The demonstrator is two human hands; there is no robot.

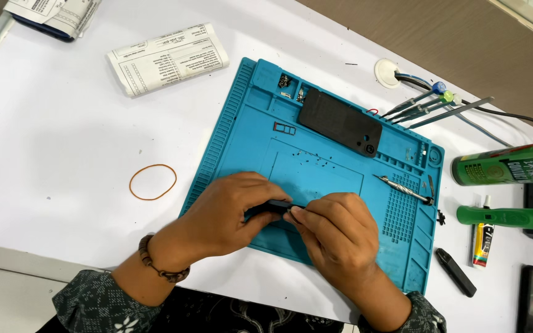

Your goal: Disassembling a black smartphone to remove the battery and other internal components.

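Note:
My left hand (pixel 226 213) and my right hand (pixel 334 231) meet over the near part of a blue repair mat (pixel 248 135). Both grip a small dark flat part (pixel 272 205), mostly hidden by the fingers; what it is I cannot tell. A black phone back cover (pixel 339 121) lies at the mat's far side. A metal screwdriver (pixel 405 189) rests on the mat's right side. Tiny dark screws are scattered at the mat's middle (pixel 316 160).
An orange rubber band (pixel 153 182) lies left of the mat. Folded printed papers (pixel 168 58) sit at the far left. On the right are several screwdrivers (pixel 427 105), a green can (pixel 507 163), a green tool (pixel 504 216), a small tube (pixel 481 237) and a black pen-like tool (pixel 456 271).

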